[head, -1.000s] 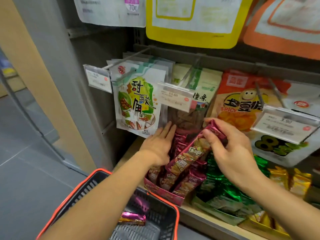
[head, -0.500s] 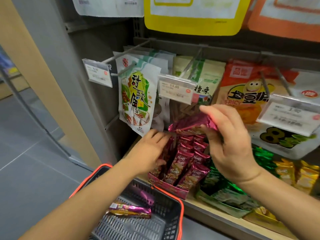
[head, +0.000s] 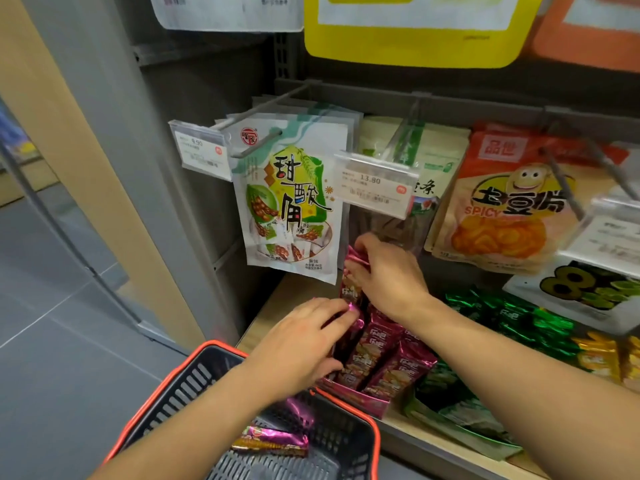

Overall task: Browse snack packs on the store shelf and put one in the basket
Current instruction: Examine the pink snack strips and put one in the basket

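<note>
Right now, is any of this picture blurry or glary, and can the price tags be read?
Head view: the middle price tag reads 13.80 clearly; the tag at the right edge is smeared and unreadable; the left hand and right hand look slightly soft; the green foil packs throw bright glints.

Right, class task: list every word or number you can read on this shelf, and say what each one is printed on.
"9.90": left price tag.
"13.80": middle price tag.
"甜酸角": white and green pouch.
"SPICY", "土豆片": orange pouch.
"8": white pack.
Maroon snack packs, right price tag, yellow-edged pack above: too blurred.
</note>
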{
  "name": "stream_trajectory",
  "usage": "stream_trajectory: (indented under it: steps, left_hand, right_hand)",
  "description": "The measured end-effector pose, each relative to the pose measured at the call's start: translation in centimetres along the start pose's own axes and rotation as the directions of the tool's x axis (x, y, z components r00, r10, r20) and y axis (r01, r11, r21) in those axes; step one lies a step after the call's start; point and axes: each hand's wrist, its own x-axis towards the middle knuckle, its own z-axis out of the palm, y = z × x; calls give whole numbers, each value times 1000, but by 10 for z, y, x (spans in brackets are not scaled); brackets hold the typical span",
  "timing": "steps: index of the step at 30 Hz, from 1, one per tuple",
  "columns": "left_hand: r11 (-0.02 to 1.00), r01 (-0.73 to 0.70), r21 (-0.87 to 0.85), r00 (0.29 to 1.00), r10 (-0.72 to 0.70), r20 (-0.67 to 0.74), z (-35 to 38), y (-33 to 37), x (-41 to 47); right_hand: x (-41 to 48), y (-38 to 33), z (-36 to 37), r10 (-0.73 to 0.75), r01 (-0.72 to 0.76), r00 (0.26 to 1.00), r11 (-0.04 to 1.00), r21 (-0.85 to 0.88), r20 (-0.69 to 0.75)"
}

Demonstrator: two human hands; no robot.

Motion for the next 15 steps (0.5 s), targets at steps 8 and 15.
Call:
stream_trajectory:
  steps: [8, 15]
  left_hand:
    - [972, 228, -54, 962, -234, -141, 9, 7, 25]
    - [865, 310, -394, 880, -418, -225, 16, 7, 35]
  right_hand:
    - [16, 7, 5, -10, 54, 937, 992, -115, 349]
    - [29, 16, -25, -86, 22, 720, 995, 101, 689]
